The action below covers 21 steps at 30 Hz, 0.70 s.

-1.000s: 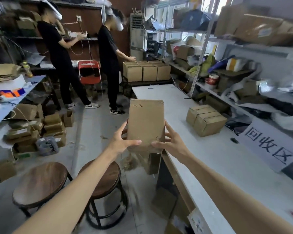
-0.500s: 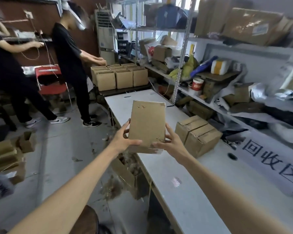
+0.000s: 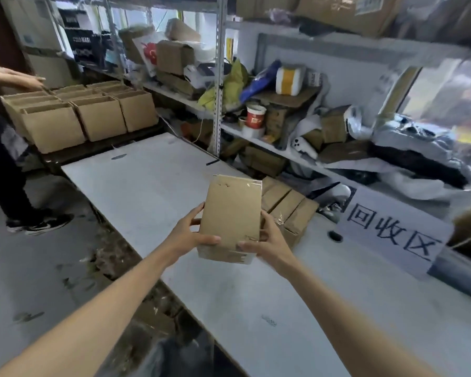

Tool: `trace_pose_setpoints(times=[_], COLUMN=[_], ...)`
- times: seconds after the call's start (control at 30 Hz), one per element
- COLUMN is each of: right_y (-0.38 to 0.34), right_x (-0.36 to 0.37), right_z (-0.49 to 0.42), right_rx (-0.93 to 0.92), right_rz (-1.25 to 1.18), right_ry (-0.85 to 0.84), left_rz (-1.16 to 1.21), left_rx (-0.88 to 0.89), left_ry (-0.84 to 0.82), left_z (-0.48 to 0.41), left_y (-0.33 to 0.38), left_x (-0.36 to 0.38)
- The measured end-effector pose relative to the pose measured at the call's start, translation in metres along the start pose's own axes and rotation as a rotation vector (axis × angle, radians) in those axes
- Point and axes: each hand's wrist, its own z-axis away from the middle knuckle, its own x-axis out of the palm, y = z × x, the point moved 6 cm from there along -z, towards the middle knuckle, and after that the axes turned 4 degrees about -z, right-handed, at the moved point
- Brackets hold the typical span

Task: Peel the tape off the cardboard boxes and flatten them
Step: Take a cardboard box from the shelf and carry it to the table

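**Box held over the table**

While both arms reached forward in the head view, the left hand (image 3: 186, 235) and right hand (image 3: 267, 240) gripped the box (image 3: 230, 216) from either side above the white table (image 3: 152, 175). Compared with earlier, the view had swung right: stools gone, two sealed boxes (image 3: 288, 205) just behind, sign (image 3: 392, 229) nearer.

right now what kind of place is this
Probably a packing or recycling storeroom: metal shelving crammed with parcels, rows of open cardboard boxes, and a long white worktable carrying a handwritten paper sign.
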Motion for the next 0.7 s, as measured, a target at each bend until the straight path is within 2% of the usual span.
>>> trace_pose_setpoints(times=[0.17, 0.37, 0.7], right_y=[0.031, 0.035, 0.031], right_x=[0.017, 0.036, 0.035], right_z=[-0.031, -0.038, 0.016], right_rx=[0.075, 0.125, 0.068], right_rz=[0.028, 0.031, 0.095], right_ry=[0.142, 0.358, 0.418], left_rz=[0.003, 0.029, 0.052], left_rx=[-0.023, 0.000, 0.068], left_ry=[-0.167, -0.281, -0.337], left_z=[-0.061, -0.091, -0.051], left_y=[-0.033, -0.046, -0.046], left_x=[-0.017, -0.028, -0.003])
